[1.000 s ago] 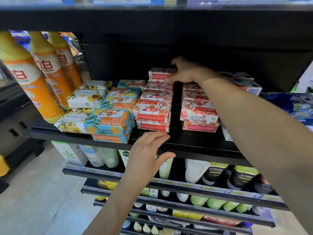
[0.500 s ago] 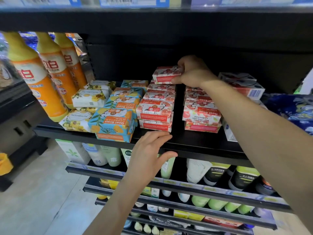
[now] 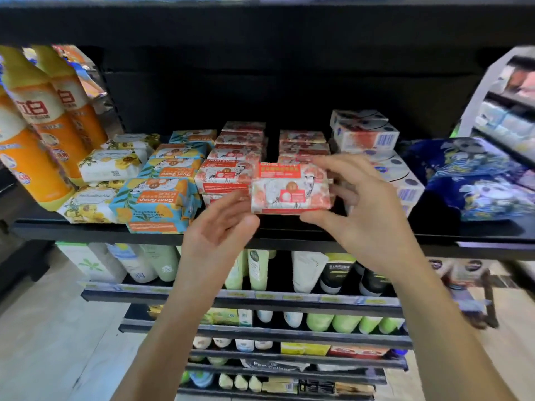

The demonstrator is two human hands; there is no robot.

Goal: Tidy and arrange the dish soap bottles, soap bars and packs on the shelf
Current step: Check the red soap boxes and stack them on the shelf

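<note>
"Goat Soap" stands upside down in white on the orange band of the near blue pack, and again on the second blue pack behind it. At left, the middle bottle bears red "立白", and the right bottle shows "白". Low down, a dark packet reads "Pep Colla…". Print on the red pack is too blurred to read.

1. The right hand pinches a red soap pack between thumb and fingers, above the front edge of the shelf.
2. The left hand, fingers straight, touches the pack's left end.
3. Orange dish soap bottles stand at far left.
4. Blue Goat Soap packs lie stacked left of the hands.
</note>
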